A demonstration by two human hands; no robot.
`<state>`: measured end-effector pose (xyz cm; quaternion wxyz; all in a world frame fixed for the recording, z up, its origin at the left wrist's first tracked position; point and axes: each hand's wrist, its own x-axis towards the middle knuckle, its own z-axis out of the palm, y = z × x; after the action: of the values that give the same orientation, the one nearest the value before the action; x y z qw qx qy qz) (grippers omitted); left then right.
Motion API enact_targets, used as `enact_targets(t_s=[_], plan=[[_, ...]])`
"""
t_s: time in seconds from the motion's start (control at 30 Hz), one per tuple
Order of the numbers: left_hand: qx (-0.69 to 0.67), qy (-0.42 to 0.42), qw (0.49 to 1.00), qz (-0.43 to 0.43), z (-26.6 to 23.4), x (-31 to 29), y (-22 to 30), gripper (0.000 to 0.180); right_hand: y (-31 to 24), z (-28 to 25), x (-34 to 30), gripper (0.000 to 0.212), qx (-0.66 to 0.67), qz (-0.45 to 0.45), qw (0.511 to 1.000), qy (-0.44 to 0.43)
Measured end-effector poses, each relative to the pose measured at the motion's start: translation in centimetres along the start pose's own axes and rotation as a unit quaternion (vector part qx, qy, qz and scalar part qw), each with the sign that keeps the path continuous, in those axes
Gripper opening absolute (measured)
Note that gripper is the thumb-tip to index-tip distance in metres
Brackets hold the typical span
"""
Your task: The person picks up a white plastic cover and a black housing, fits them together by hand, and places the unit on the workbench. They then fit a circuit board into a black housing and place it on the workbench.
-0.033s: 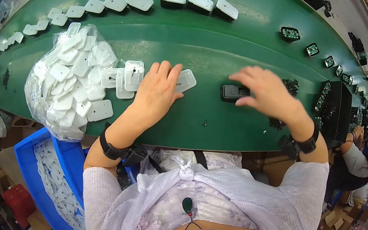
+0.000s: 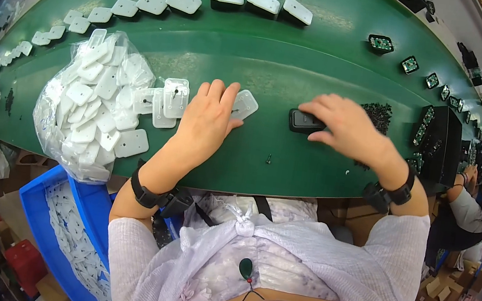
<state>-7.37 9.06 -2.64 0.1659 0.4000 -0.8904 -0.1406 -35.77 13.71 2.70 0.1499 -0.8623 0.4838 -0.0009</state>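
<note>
Progress, with the bag (image 2: pixel 44 117) as reference: looks about midway through a run. Capped units (image 2: pixel 263 2) stand in a row beyond the bag and off to its far right; I'd count those as done. Open units (image 2: pixel 381 44), green boards showing, sit farther right of the bag and look like work left. Plenty of loose covers (image 2: pixel 132 144) in the bag, plus a few spread just right of it.

Current piece: case (image 2: pixel 305 121), black, lying on the bench (image 2: pixel 287 175) well right of the bag, no white part on it that I can see. Left hand (image 2: pixel 205 118), right of the bag, is palm down, fingers nearly together, over one end of a cover (image 2: pixel 246 105); can't tell if it's pinched. Right hand (image 2: pixel 346 125), farther right of the bag, has thumb and fingers parted about the case's right end; can't tell if they touch.

Vs. earlier frame: right hand has shifted slightly, baring more of the black bits (image 2: pixel 378 115) beyond it from the bag. Left hand, cover and case basically unmoved. Nothing newly capped.
</note>
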Motion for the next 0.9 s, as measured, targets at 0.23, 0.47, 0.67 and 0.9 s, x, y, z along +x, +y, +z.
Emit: enact_targets(t_s=[0.23, 0.47, 0.67, 0.9], plan=[[0.052, -0.038, 0.976, 0.21, -1.0, 1.0, 0.5, 0.053, 1.3, 3.2, -1.6, 0.046, 0.121, 0.063, 0.978, 0.155], [0.081, -0.071, 0.982, 0.156, 0.9, 0.9, -1.9, 0.051, 1.7, 3.7, -1.2, 0.039, 0.53, 0.181, 0.806, 0.191], [0.071, 0.071, 0.991, 0.091, 4.1, 1.0, 0.8, 0.049, -0.1, 3.9, 0.1, 0.04, 0.434, 0.157, 0.862, 0.21], [-0.175, 0.076, 0.98, 0.062, 2.8, 0.8, -0.5, 0.045, -3.2, 4.2, 2.9, 0.04, 0.13, 0.002, 0.964, 0.233]])
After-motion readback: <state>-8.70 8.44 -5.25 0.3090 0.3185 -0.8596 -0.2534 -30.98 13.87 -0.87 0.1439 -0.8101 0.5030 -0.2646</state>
